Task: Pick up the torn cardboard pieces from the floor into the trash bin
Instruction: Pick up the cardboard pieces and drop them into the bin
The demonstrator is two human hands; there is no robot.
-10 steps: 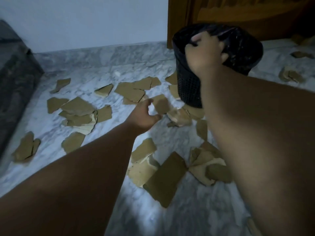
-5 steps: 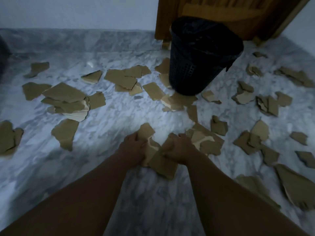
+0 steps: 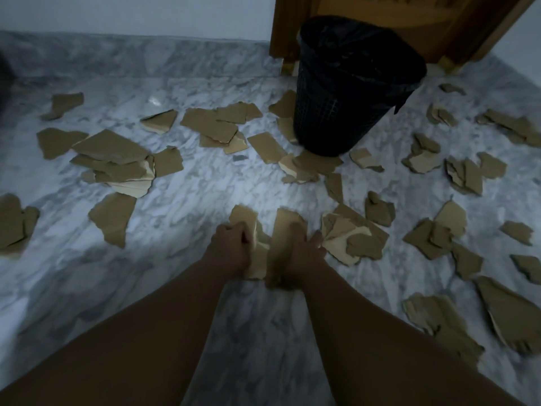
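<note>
Torn cardboard pieces (image 3: pixel 209 126) lie scattered across the marble floor (image 3: pixel 190 189), from the far left to the far right of my head view. My left hand (image 3: pixel 231 249) is curled round a brown piece (image 3: pixel 244 215) whose top edge sticks up past my knuckles. My right hand (image 3: pixel 304 253) grips a second piece (image 3: pixel 285 221) just beside it. Both hands are low and close together, with a paler scrap (image 3: pixel 259 260) between them. I cannot tell whether the gripped pieces are clear of the floor.

Just right of my right hand sits a small heap (image 3: pixel 355 238) of overlapping pieces, some showing pale inner faces. To the left, a stack (image 3: pixel 114 159) of larger pieces lies well apart from my hands, with a single piece (image 3: pixel 112 218) nearer me. More are strewn to the right, including a large one (image 3: pixel 509 312) at the lower right.

The trash bin (image 3: pixel 342 112) is black with a mesh wall and has a black liner (image 3: pixel 360 45) folded over its rim. It stands on the floor ahead of me and slightly right, well beyond my hands. A few pieces (image 3: pixel 316 165) touch its base. Behind it is a wooden door (image 3: pixel 424 16), and a white wall (image 3: pixel 131 13) with marble skirting (image 3: pixel 131 57) runs off to the left.
</note>
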